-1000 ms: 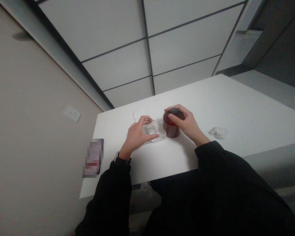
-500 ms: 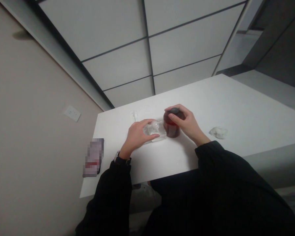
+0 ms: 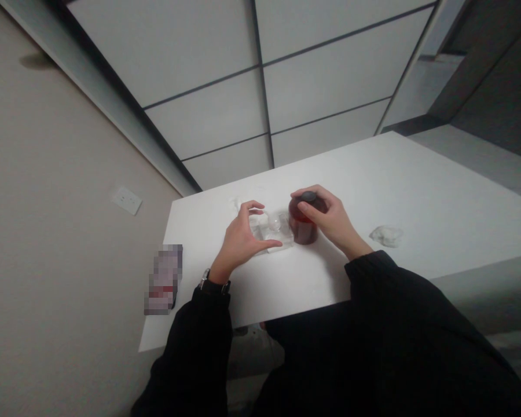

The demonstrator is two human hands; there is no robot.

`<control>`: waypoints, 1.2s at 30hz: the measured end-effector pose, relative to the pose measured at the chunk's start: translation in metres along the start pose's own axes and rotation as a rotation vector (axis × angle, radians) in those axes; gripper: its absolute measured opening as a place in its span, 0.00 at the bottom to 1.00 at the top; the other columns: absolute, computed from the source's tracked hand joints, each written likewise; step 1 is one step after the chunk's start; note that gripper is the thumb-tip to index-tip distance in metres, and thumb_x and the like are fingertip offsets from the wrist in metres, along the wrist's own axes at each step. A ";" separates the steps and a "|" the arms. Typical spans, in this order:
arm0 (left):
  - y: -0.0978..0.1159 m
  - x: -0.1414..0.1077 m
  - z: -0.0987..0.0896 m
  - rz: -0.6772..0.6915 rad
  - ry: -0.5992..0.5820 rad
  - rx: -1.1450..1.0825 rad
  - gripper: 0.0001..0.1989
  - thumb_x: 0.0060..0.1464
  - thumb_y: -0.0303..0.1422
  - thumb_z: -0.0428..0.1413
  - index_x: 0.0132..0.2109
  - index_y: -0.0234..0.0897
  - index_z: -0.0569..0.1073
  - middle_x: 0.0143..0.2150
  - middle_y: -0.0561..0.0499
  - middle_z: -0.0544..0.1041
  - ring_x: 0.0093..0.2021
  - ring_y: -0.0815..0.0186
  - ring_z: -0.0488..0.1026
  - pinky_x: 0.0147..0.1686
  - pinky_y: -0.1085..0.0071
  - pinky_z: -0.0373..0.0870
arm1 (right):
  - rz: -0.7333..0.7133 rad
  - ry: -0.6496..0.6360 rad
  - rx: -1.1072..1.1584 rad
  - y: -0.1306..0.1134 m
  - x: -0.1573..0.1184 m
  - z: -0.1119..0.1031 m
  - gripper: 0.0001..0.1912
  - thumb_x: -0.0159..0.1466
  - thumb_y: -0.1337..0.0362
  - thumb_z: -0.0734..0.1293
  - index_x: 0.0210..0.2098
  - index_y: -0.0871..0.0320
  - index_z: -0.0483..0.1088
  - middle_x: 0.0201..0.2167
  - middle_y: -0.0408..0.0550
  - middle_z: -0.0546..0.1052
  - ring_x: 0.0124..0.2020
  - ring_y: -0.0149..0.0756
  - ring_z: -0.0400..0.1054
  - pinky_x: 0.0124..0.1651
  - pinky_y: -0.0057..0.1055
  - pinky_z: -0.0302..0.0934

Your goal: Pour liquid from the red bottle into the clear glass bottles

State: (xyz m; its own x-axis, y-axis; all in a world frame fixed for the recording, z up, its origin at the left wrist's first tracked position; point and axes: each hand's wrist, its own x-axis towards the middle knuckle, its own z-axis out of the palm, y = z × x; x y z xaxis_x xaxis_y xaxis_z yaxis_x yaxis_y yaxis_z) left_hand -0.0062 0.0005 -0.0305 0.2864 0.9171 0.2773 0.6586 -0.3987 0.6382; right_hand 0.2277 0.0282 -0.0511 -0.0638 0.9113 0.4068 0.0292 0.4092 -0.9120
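Head view: the right hand [image 3: 331, 223] grips a dark red jar [image 3: 304, 233] (dark knob [image 3: 308, 196] on top) upright on a white table [image 3: 417, 185], while the left hand [image 3: 239, 240], spread wide, curves around a clear container [image 3: 278, 233] just beside the jar.

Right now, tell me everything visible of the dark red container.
The dark red container is rounded and looks translucent, perhaps glass or plastic, with a dark grey cap on top. It appears upright on the white table. The right hand holds its upper part from the right. A clear container sits close on its left; whether they touch is unclear.
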 end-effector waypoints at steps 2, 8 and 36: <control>0.005 0.000 -0.003 0.076 0.036 0.070 0.47 0.42 0.43 0.77 0.64 0.44 0.62 0.66 0.40 0.71 0.66 0.48 0.71 0.67 0.49 0.67 | -0.008 -0.001 0.002 0.000 0.000 0.000 0.18 0.62 0.45 0.74 0.42 0.52 0.77 0.42 0.47 0.81 0.47 0.43 0.74 0.56 0.43 0.66; 0.026 0.002 -0.007 0.187 -0.066 0.282 0.23 0.61 0.35 0.66 0.61 0.46 0.73 0.59 0.47 0.78 0.60 0.54 0.76 0.61 0.56 0.72 | -0.014 -0.006 0.013 0.000 0.000 0.002 0.16 0.62 0.48 0.74 0.42 0.52 0.77 0.42 0.47 0.82 0.47 0.42 0.75 0.57 0.43 0.67; 0.041 0.021 -0.038 0.053 0.192 -0.109 0.18 0.58 0.31 0.66 0.55 0.43 0.80 0.57 0.49 0.78 0.39 0.71 0.80 0.43 0.71 0.84 | -0.023 -0.008 0.005 -0.001 0.000 0.000 0.15 0.63 0.49 0.74 0.42 0.52 0.78 0.42 0.47 0.82 0.47 0.44 0.75 0.56 0.44 0.67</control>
State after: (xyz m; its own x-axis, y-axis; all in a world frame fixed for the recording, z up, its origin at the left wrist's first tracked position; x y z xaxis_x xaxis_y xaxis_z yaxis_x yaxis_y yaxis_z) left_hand 0.0005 0.0032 0.0286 0.1740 0.8821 0.4378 0.5640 -0.4537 0.6899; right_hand 0.2279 0.0275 -0.0499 -0.0720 0.9011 0.4276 0.0227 0.4301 -0.9025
